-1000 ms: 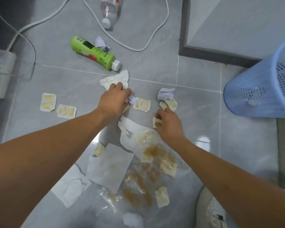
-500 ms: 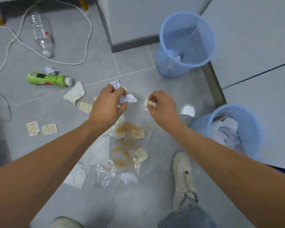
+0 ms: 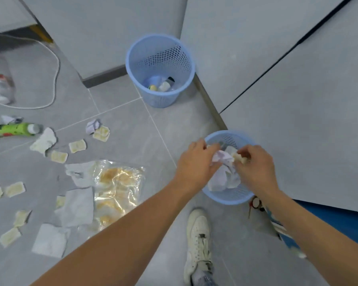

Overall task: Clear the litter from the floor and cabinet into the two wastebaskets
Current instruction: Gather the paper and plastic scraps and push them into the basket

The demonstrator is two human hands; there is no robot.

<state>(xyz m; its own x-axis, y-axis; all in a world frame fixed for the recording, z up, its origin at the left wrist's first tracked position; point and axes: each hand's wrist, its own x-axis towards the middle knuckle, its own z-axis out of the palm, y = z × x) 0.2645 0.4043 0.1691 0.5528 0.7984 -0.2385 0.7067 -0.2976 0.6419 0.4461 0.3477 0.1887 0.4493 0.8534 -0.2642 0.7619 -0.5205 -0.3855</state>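
Crumpled paper (image 3: 222,156) in left hand (image 3: 194,166), yellowish scrap (image 3: 239,157) in right hand (image 3: 254,164) — both over near wastebasket (image 3: 232,198).

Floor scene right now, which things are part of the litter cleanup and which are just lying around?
Part of the job:
left hand and right hand, holding crumpled paper and a yellowish scrap
near wastebasket
far wastebasket
green bottle
clear bottle
stained plastic bag
tissues

Just there:
white cable
white shoe
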